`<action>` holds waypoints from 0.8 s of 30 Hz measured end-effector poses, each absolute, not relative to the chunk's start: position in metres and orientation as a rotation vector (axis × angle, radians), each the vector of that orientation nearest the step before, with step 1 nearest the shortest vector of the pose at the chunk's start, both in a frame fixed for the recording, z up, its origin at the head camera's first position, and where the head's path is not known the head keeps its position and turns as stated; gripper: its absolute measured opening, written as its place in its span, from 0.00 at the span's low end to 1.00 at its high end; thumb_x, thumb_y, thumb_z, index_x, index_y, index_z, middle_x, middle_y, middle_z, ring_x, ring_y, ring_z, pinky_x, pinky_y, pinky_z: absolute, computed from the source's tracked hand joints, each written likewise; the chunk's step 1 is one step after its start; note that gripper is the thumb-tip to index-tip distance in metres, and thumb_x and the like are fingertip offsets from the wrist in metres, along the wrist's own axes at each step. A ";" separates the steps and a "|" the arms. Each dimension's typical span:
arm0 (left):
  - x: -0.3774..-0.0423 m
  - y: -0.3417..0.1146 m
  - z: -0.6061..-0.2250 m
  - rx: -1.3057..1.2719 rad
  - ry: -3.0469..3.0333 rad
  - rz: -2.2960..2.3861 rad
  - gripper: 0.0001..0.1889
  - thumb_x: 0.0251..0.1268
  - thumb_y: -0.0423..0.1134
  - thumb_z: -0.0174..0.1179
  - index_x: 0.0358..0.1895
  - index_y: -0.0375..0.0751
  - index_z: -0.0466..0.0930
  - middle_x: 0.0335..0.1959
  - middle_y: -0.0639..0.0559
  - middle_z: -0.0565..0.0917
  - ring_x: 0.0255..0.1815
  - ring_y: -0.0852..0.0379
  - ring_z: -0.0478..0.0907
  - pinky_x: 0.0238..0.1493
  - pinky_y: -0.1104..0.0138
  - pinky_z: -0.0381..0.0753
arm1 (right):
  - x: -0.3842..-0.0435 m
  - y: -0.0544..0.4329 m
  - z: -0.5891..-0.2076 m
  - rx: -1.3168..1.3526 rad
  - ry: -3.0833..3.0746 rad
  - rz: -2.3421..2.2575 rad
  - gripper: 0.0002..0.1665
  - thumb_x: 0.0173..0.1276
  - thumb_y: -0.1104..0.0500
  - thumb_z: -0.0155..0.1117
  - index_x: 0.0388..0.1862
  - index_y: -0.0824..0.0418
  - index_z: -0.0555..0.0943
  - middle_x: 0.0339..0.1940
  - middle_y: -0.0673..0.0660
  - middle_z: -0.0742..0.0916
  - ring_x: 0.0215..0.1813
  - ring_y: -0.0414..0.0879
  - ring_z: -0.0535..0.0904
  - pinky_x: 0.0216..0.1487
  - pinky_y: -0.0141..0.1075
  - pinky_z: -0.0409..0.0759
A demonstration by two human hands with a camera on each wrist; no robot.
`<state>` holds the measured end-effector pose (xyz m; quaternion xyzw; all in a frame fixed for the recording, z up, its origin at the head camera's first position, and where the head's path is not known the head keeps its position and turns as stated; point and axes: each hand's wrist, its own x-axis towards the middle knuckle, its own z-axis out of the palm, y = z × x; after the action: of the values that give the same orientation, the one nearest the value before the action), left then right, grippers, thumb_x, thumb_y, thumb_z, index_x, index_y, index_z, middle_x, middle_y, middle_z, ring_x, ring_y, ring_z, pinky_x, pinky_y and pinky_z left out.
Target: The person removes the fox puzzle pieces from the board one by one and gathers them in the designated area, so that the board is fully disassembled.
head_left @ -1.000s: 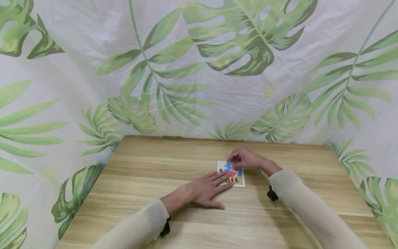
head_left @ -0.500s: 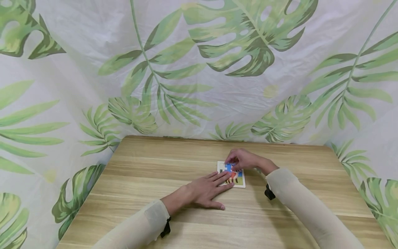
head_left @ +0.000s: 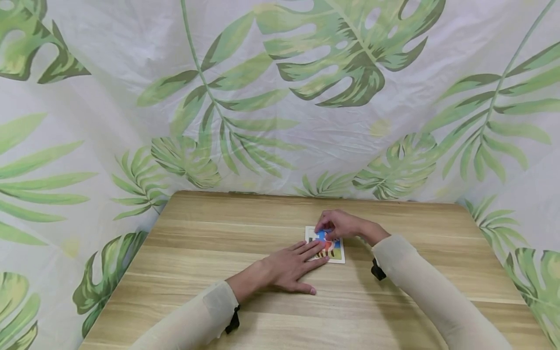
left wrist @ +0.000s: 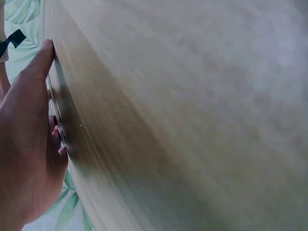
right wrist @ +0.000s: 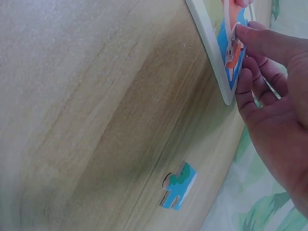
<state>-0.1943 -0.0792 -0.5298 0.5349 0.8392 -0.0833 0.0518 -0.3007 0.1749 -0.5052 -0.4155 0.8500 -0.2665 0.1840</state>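
Observation:
A small jigsaw puzzle (head_left: 336,254) in a white frame, with a fox picture on blue, lies on the wooden table. Across its lower left part my left hand (head_left: 290,266) lies flat, fingers spread and thumb out to the side; the left wrist view shows this hand from its edge. Over the puzzle's upper part, my right hand (head_left: 342,224) has curled fingers and pinches a puzzle piece between thumb and fingertips, mostly hidden by them. In the right wrist view, the thumb (right wrist: 255,38) is right at the fox picture, beside the white frame (right wrist: 211,57).
A loose blue and green puzzle piece (right wrist: 180,186) lies on the table near the right wrist, hidden from the head view by the arm. The wooden table (head_left: 210,228) meets a leaf-print cloth (head_left: 262,146) at its back edge.
My right hand has shifted slightly left over the puzzle's top, and its forearm with it. My left hand has stayed in place.

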 end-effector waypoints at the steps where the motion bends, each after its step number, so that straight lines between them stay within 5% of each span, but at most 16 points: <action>1: -0.194 -0.079 -0.529 1.626 2.550 -0.252 0.47 0.78 0.77 0.32 0.89 0.54 0.41 0.89 0.43 0.38 0.89 0.47 0.37 0.86 0.53 0.47 | -0.301 0.175 -0.505 -1.166 2.396 -0.752 0.16 0.67 0.69 0.75 0.53 0.59 0.90 0.47 0.54 0.85 0.47 0.44 0.79 0.52 0.37 0.79; 24: -0.194 -0.078 -0.528 1.606 2.555 -0.256 0.47 0.78 0.77 0.33 0.89 0.55 0.41 0.89 0.44 0.37 0.89 0.48 0.37 0.86 0.53 0.47 | -0.293 0.177 -0.510 -1.096 2.442 -0.884 0.17 0.67 0.70 0.75 0.54 0.61 0.89 0.45 0.54 0.86 0.46 0.46 0.80 0.48 0.36 0.79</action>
<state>-0.1942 -0.0785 -0.5280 0.5294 0.8422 -0.0845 0.0566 -0.2927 0.1773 -0.5098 -0.3838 0.8551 -0.3095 0.1605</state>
